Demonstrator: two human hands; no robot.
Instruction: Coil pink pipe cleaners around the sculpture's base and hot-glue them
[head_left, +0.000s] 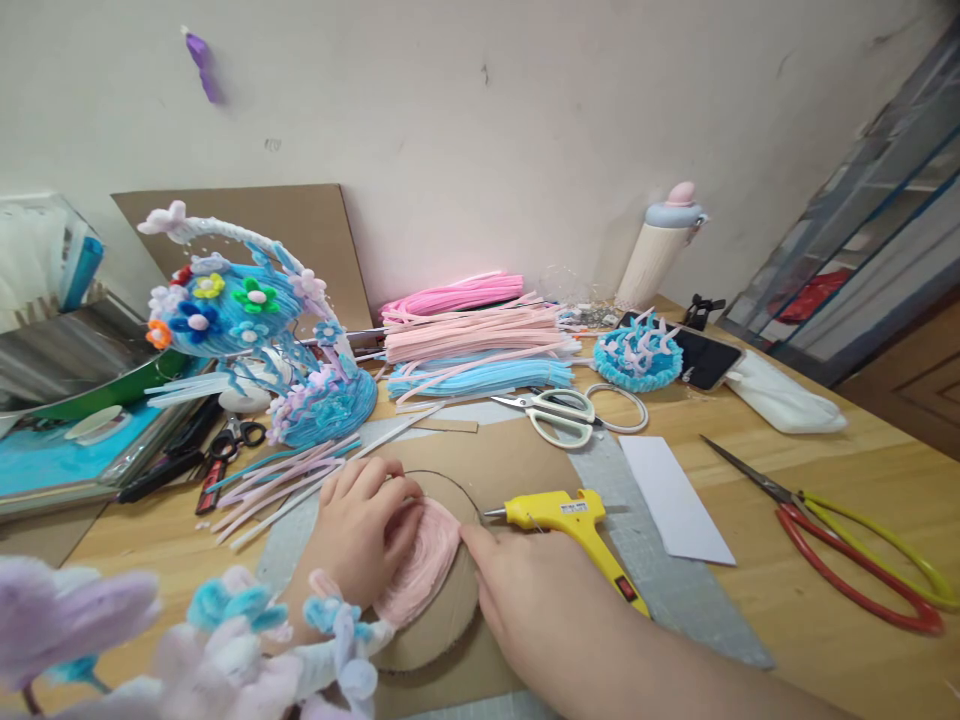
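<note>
A flat, oval coil of pink pipe cleaner (429, 570) lies on a round cardboard disc (450, 625). My left hand (364, 525) bends its fingers over the coil's left side and grips it there; some fingertips are hidden. From the right, my right hand (536, 595) has its index finger stretched to the coil's upper right edge. Its other fingers are curled and partly out of sight, and what lies between them is hard to make out. Just above that hand rests a yellow hot glue gun (570, 510), its nozzle pointing left at the disc's rim.
Bundles of pink and blue pipe cleaners (472, 335) lie at the back. A flower-covered blue ornament (247, 310) stands left. White-handled scissors (559, 415), a white card (675, 500) and red-and-yellow scissors (847, 550) lie on the right. Fuzzy flowers (232, 635) block the lower left foreground.
</note>
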